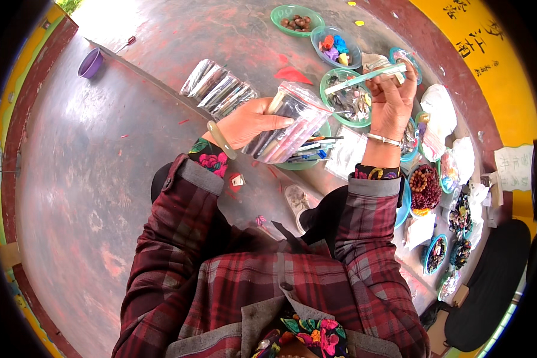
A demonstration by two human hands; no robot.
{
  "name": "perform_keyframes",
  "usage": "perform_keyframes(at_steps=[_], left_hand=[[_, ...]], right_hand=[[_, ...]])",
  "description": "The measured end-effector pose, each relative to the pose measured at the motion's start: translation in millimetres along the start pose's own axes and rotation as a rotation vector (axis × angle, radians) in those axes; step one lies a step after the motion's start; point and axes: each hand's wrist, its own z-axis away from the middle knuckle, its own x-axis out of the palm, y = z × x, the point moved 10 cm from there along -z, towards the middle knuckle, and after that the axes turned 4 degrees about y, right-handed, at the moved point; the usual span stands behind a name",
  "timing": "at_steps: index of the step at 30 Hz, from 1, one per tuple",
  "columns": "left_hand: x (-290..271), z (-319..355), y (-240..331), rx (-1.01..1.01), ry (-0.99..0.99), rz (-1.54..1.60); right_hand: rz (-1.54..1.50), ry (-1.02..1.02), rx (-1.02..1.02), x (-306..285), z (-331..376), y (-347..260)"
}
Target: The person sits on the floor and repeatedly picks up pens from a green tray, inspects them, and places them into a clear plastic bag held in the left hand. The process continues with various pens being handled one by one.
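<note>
My left hand [250, 122] grips a clear plastic zip bag [292, 122] filled with long thin sticks, held tilted above the ground. My right hand [392, 101] is raised beside it and pinches a pale green flat stick [364, 79] that lies across at a slight angle. A jade bangle circles the left wrist and a silver bracelet the right. Both sleeves are dark red plaid. Under the bag sits a green plate [307, 158] with pens or brushes.
A row of clear packets [218, 89] lies on the stone ground. Green and blue plates [297, 18] hold beads and small trinkets, with more bead dishes [425, 186] and white bags along the right. A purple cup [90, 62] stands far left.
</note>
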Motion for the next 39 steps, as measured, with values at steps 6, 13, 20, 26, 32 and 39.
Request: perform_keyframes(at_steps=[6,13,20,26,32,39], left_hand=[[4.1,-0.8,3.3,0.018,-0.017,-0.009],[0.3,2.2,0.4,-0.017,0.006,0.031],[2.1,3.1,-1.0,-0.026,-0.023,0.040],[1.5,4.1,-6.1,-0.069,-0.043,0.048],[-2.3,2.3,-7.8,-0.050,-0.020,0.032],[-7.9,-2.0,-6.0,0.000,0.018,0.090]], right_hand=[[0.097,-0.107,0.124,20.5,9.1,21.0],[0.095,-0.126,0.222,29.4,14.8,39.1],[0.105,-0.142,0.257,26.8,15.1,43.6],[0.139,-0.221,0.235,36.6,19.1,39.9],[0.151,-0.220,0.255,39.7,22.2,46.6],[0.131,-0.077,0.198,15.8,12.5,47.9]])
